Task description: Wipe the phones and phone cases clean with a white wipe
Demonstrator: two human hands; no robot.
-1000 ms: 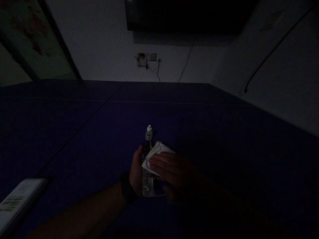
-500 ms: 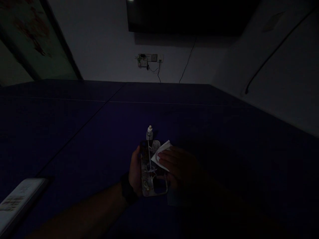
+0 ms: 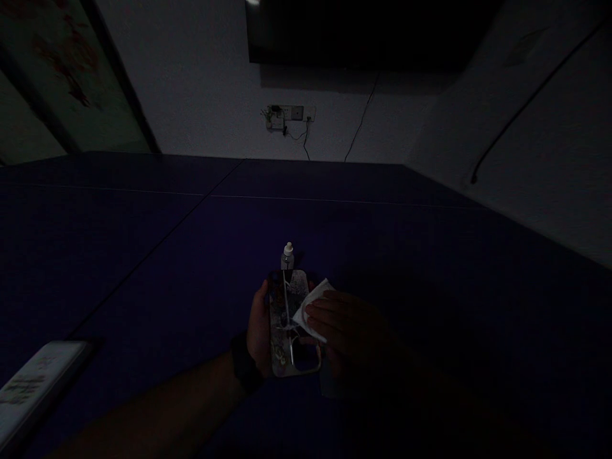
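Note:
A patterned phone case point(image 3: 281, 341), with a large camera cutout at its lower right, is gripped along its left side by my left hand point(image 3: 259, 328). A dark watch band circles that wrist. Under the fingers of my right hand point(image 3: 339, 322) a folded white tissue point(image 3: 313, 310) is pressed against the right side of the case. Dim light hides most of the right hand's thumb and palm. Just beyond the case stands a small clear bottle point(image 3: 287, 258) with a white cap, its lower part hidden behind the case.
At the lower left lies a white box point(image 3: 41, 376) with printing on it, on the dark blue table point(image 3: 157, 274). Against the far wall are power sockets point(image 3: 291, 115) with cables. A dark screen point(image 3: 368, 32) hangs above them.
My right hand and the tissue have slid slightly down the case, towards me, showing more of its upper right. My left hand holds the case in nearly the same place.

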